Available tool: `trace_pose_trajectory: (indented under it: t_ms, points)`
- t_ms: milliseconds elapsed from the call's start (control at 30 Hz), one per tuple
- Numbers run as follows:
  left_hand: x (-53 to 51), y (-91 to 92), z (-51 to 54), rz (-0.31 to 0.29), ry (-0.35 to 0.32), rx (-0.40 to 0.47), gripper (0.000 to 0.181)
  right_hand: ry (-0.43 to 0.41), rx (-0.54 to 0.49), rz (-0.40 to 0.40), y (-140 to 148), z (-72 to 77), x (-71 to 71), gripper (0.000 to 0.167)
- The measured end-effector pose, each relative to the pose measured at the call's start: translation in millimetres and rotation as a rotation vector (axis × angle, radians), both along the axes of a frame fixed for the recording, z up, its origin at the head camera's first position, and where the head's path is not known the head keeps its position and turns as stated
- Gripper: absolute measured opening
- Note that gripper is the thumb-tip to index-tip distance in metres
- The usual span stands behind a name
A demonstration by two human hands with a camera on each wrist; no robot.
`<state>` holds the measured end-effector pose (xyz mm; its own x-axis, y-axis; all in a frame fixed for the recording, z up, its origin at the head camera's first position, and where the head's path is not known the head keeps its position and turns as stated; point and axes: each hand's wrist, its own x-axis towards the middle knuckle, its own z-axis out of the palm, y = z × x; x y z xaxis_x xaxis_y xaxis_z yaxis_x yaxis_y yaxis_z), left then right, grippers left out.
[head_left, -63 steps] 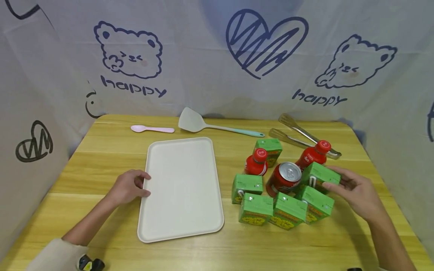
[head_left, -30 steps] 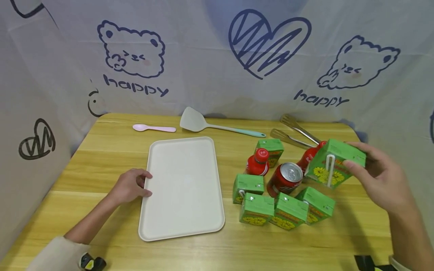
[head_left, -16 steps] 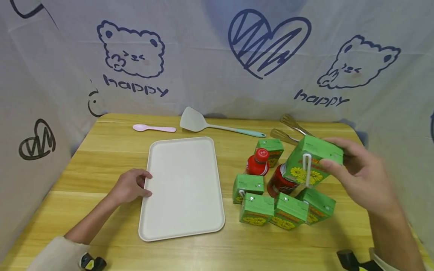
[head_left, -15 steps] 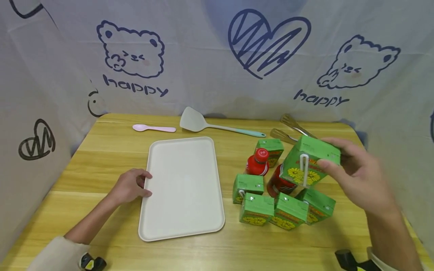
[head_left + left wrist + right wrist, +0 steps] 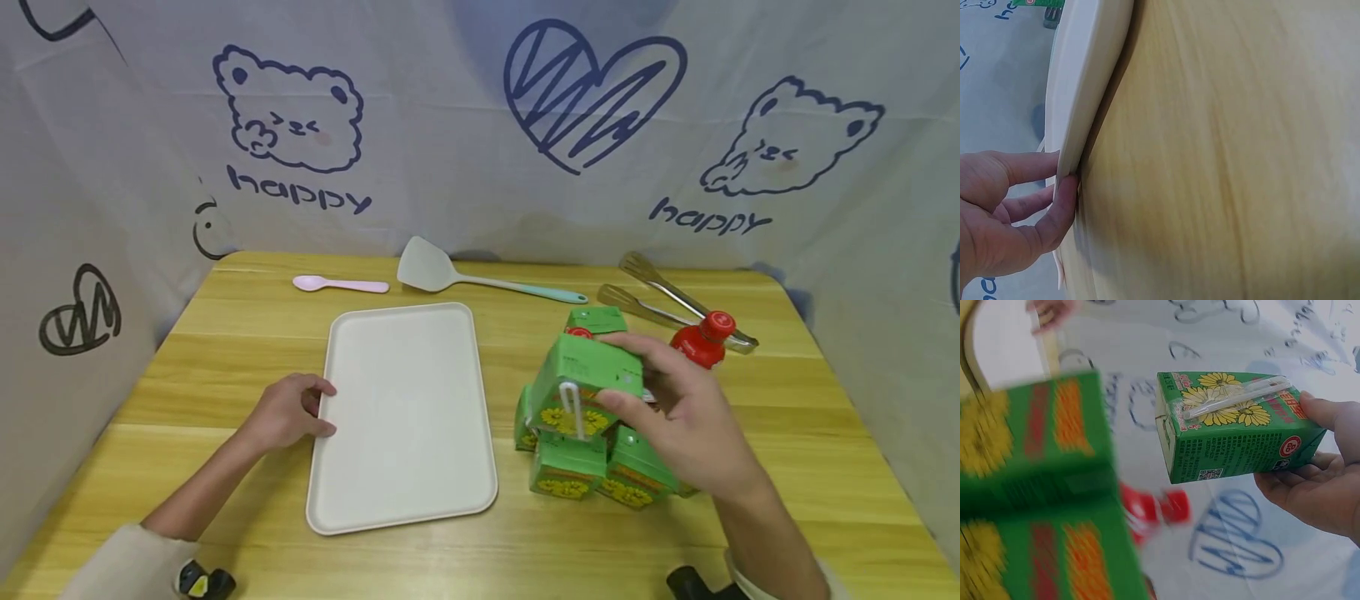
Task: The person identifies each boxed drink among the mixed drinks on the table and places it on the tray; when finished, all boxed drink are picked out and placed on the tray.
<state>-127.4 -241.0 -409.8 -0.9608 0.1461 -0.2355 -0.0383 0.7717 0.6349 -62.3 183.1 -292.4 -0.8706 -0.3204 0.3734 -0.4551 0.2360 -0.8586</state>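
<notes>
One green drink carton [image 5: 588, 379], likely light with dentable walls, suits gentle side pressure; the right hand [image 5: 686, 417] pinches it, the left hand [image 5: 288, 414] the white tray [image 5: 405, 417].

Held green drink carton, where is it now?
In the head view, the held carton is right of the white rectangular tray, gripped by the right hand above other green cartons.
</notes>
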Motion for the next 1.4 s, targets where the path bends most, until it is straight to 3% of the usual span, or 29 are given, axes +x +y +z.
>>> trace_pose_trajectory:
  t_ms: [167, 667, 900, 1200, 1400]
  points:
    - [-0.5, -0.4, 0.5, -0.003, 0.001, 0.0, 0.051, -0.099, 0.017, 0.074, -31.2, -11.2, -2.9, 0.044]
    - [1.8, -0.5, 1.5, -0.011, 0.008, -0.014, 0.049, -0.24, -0.042, 0.184, -112.6, -37.0, -19.3, 0.046]
    - [2.7, 1.4, -1.4, -0.004, -0.006, -0.02, 0.047, -0.258, 0.047, 0.116, -143.7, -48.3, -32.1, 0.046]
    - [6.3, 3.0, -1.6, -0.007, -0.012, -0.04, 0.048, -0.303, 0.034, 0.089, -176.7, -70.1, -49.6, 0.043]
    - [6.9, 2.6, 1.2, -0.007, -0.023, -0.039, 0.049, -0.329, 0.106, 0.058, -197.4, -79.6, -67.6, 0.043]
